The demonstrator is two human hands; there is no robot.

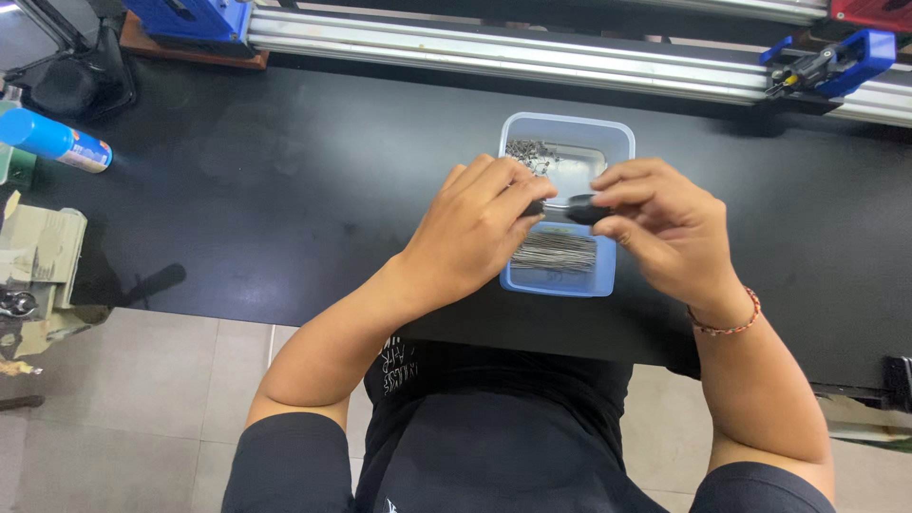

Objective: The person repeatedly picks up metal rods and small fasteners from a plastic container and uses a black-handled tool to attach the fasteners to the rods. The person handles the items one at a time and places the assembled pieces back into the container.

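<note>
Nearest the camera, the person's black shirt and 2 bare forearms rise from the bottom edge, with pale floor tiles [142,399] showing to the left below the near edge of the black table [285,190]. The right wrist wears a red beaded bracelet [727,318].

Both hands meet just above the table's near edge, over a pale blue plastic tub [608,133]. The left hand [475,233] has its fingers curled and pinched around 1 end of a small black part [581,209]; the right hand [660,223] closes its thumb and fingers on the other end. The part is held level between the 2 hands, above the tub's middle and clear of its rim.

Inside the tub, a bundle of thin metal pins [556,252] lies in the near half, under the hands, and a cluster of small metal pieces [527,154] sits in the far left corner. The tub's near wall stands close to the table edge.

Left of the tub, the tabletop runs bare and wide out to a blue spray can [52,141] lying on its side near the left edge, with cardboard scraps [38,252] below it. To the right, the surface stays open as far as the frame's edge.

Farthest away, a long aluminium rail [494,52] crosses the table's back edge, carrying a blue bracket [195,17] at the left and a blue clamp [836,59] at the right.
</note>
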